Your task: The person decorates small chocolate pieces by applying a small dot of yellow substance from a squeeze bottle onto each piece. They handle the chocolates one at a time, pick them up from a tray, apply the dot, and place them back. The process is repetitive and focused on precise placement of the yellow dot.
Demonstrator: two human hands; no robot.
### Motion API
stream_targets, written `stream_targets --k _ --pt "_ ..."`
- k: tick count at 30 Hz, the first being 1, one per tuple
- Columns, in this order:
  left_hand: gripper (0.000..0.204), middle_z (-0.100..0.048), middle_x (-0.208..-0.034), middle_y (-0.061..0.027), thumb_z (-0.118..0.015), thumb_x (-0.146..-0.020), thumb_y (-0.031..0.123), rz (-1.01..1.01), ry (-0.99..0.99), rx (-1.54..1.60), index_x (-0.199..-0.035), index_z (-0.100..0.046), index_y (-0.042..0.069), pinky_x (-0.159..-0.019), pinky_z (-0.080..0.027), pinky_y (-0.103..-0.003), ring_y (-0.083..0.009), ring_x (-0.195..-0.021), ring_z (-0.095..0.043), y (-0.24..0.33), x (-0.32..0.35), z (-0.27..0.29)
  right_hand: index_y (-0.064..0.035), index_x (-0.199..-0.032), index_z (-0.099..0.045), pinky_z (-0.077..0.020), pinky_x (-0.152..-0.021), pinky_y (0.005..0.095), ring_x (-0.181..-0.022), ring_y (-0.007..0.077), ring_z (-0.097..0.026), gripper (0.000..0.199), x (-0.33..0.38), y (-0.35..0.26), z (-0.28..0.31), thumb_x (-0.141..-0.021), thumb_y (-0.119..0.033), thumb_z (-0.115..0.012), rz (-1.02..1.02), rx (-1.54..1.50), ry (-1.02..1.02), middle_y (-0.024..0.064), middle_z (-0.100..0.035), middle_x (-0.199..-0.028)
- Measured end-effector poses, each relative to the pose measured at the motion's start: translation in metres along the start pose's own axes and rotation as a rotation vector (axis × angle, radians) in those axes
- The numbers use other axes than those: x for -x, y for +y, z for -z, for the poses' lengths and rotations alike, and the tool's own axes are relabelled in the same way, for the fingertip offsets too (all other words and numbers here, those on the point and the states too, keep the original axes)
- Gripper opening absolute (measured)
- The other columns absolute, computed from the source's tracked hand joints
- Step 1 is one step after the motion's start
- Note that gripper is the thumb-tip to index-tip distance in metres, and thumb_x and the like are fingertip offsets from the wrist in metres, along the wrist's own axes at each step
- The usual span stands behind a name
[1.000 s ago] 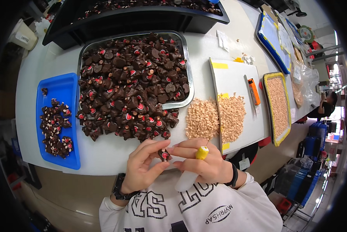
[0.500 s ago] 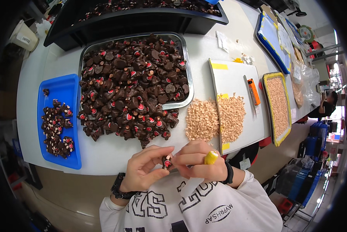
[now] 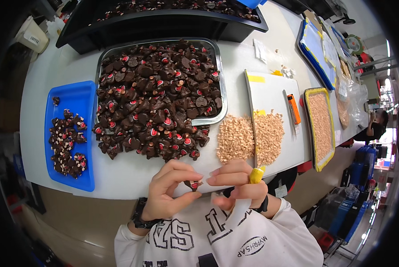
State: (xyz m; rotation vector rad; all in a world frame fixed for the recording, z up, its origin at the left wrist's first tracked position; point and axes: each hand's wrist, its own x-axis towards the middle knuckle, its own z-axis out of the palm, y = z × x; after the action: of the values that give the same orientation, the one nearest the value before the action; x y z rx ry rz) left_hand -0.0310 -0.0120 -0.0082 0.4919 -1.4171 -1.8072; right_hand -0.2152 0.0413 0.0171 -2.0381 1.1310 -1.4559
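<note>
Left hand [image 3: 166, 193] pinches a small dark piece with red dot [image 3: 193, 184] at its fingertips, held above the worktop [image 3: 133, 171] edge. Right hand [image 3: 237, 184] is closed around a white piping bag [image 3: 239, 211] with a yellow clip, fingertips near the piece. Risks: light pinch, so the piece could slip off the edge; squeezing too hard could smear it.

Metal tray [image 3: 221, 84] between blue tray [image 3: 77, 95] and cutting board [image 3: 270, 95].

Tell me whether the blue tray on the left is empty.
No, the blue tray holds a scatter of dark brown pieces with red spots.
</note>
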Motion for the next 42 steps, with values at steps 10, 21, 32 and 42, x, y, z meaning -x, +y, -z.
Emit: stream_targets --k 10,21,32,42 --pt "0.037 -0.051 -0.093 -0.0080 -0.064 -0.075 0.002 -0.128 0.778 -0.918 -0.110 -0.053 -0.003 -0.066 -0.038 -0.020 -0.0113 -0.072 -0.046 0.074 0.045 0.074 -0.0110 -0.088 -0.041 -0.0473 -0.057 0.0307 -0.070 0.0240 -0.060 0.043 0.002 0.003 0.003 -0.073 -0.035 -0.074 0.019 -0.104 -0.048 0.0110 -0.067 -0.081" --pt "0.042 -0.051 -0.105 -0.0108 -0.057 -0.073 -0.007 0.106 0.523 -1.332 -0.114 -0.052 0.000 -0.058 -0.042 -0.024 -0.0159 -0.074 -0.051 0.038 0.019 0.054 -0.0108 -0.087 -0.044 -0.0473 -0.056 0.0312 -0.069 0.0238 -0.060 0.037 0.004 0.004 0.008 -0.075 -0.030 -0.073 -0.047 -0.146 -0.140 0.0125 -0.066 -0.081" --pt "0.034 -0.046 -0.098 -0.0110 -0.056 -0.073 -0.009 0.117 -0.066 -0.652 -0.106 -0.058 -0.001 -0.070 -0.045 -0.025 -0.0172 -0.080 -0.052 0.050 0.014 0.017 -0.0086 -0.100 -0.047 -0.0485 -0.054 0.0304 -0.065 0.0231 -0.059 0.043 0.003 0.008 -0.004 -0.080 -0.043 -0.063 0.022 -0.235 -0.034 0.0128 -0.066 -0.080" --pt "0.023 -0.053 -0.108 -0.0189 -0.056 -0.071 -0.019 0.221 0.016 0.205 -0.089 -0.062 -0.004 -0.081 -0.049 -0.030 -0.0208 -0.096 -0.056 0.005 0.008 0.011 -0.0021 -0.100 -0.061 -0.0459 -0.053 0.0321 -0.073 0.0272 -0.058 0.061 0.004 0.011 -0.008 -0.083 -0.059 -0.047 0.078 -0.163 0.055 0.0090 -0.060 -0.081"
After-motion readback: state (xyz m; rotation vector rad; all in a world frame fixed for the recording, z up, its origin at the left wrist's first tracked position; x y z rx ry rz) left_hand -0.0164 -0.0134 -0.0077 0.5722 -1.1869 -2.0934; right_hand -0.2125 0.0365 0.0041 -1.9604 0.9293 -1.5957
